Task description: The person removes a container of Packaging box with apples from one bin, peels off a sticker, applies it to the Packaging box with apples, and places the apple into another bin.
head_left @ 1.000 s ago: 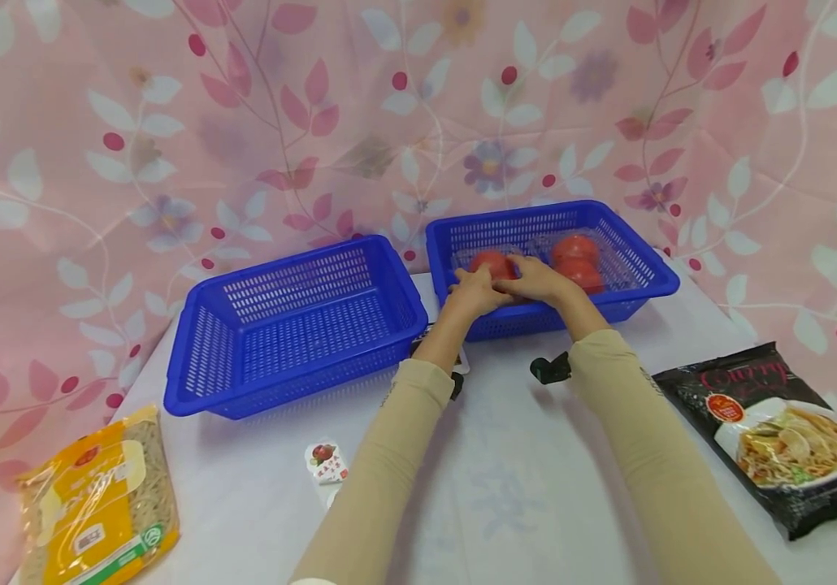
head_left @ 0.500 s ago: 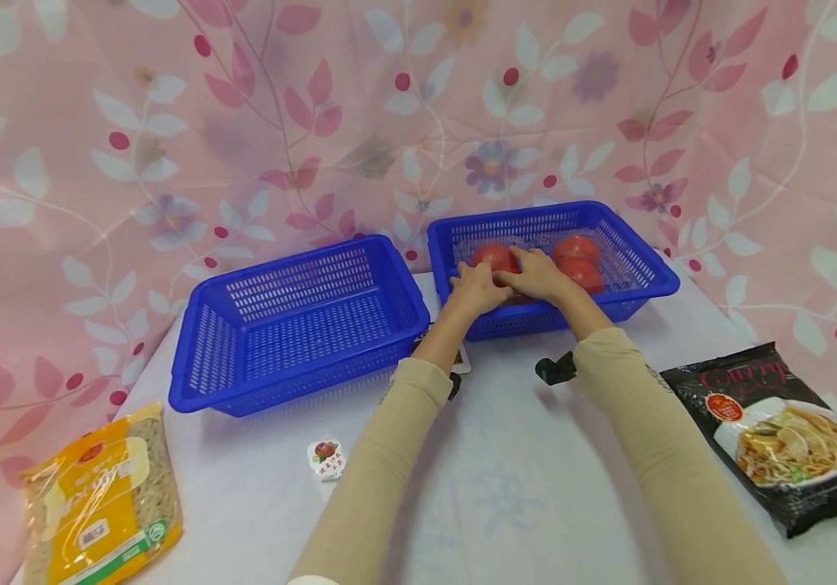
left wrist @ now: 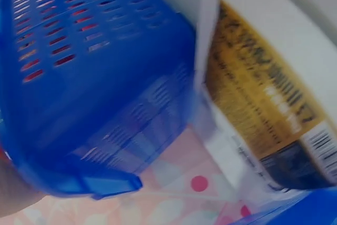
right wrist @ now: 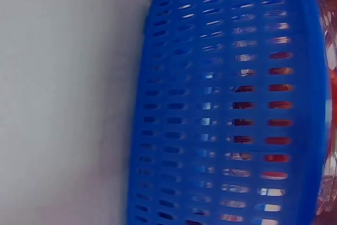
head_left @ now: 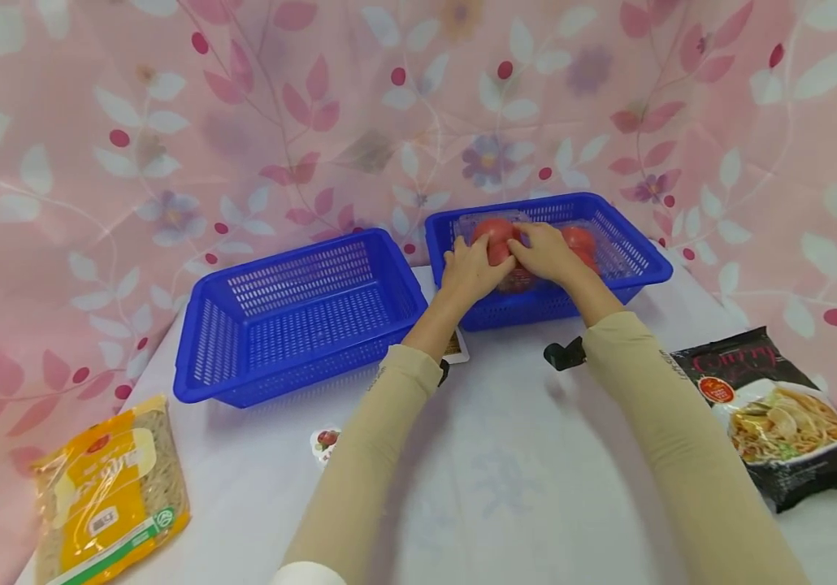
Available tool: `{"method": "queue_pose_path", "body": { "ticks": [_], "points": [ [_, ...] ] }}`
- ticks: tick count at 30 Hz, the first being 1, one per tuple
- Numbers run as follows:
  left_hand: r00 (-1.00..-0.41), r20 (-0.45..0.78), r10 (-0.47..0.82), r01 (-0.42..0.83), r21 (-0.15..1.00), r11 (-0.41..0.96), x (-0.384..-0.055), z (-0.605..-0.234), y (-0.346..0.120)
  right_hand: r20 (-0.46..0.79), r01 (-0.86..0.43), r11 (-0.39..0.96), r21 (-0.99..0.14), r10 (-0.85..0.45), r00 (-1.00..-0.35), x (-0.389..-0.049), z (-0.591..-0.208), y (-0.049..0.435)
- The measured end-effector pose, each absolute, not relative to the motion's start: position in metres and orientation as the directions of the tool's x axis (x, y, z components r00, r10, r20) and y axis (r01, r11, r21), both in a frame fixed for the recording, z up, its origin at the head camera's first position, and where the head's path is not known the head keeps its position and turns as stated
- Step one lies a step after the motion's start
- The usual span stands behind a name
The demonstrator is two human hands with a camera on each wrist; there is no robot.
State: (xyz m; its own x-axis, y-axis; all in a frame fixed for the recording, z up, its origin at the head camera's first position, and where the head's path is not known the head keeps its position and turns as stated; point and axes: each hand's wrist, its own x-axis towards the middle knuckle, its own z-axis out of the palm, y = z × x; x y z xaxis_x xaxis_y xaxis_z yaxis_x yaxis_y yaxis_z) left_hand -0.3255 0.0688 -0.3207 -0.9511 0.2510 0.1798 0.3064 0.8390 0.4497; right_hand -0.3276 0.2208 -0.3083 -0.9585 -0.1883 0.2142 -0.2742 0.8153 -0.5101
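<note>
Both hands are at the left end of the right blue basket [head_left: 634, 280] in the head view, one on each side of a clear pack of red tomatoes [head_left: 493, 231]. My left hand [head_left: 471, 272] grips the pack's near left side, thumb pointing inward. The right hand [head_left: 552, 256] holds its right side, with fingertips over the red tomatoes. The pack tilts up above the near rim. Behind the right hand lies a second pack of tomatoes [head_left: 579, 240], partly hidden. Both wrist views mostly show the perforated blue basket wall [right wrist: 210, 109]; only an edge of the left hand [left wrist: 18, 191] shows.
A second blue basket [head_left: 301, 370] stands to the left. A yellow noodle bag [head_left: 111, 487] lies front left, a black curry noodle bag [head_left: 784, 422] on the right. A printed card [left wrist: 258, 98] sits between the baskets; a small tomato-printed label [head_left: 325, 443] lies near the left sleeve.
The held pack of tomatoes has risen and tipped up in the right basket, with both hands rising along with it. The head view has shifted slightly.
</note>
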Motion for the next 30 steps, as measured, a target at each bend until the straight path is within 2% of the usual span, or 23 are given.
{"method": "queue_pose_path", "body": {
  "ticks": [14, 22, 30],
  "points": [
    [-0.912, 0.299, 0.282, 0.389, 0.408, 0.826, -0.310, -0.285, 0.049, 0.310, -0.329, 0.789, -0.519, -0.185, -0.933, -0.312, -0.274, 0.209],
    [-0.901, 0.293, 0.320, 0.425, 0.448, 0.786, -0.288, -0.274, 0.027, 0.375, -0.359, 0.776, -0.519, -0.171, -0.911, -0.290, -0.266, 0.197],
    [-0.875, 0.287, 0.391, 0.482, 0.428, 0.764, -0.261, -0.266, 0.015, 0.405, -0.381, 0.772, -0.510, -0.175, -0.897, -0.262, -0.256, 0.192]
  ]
}}
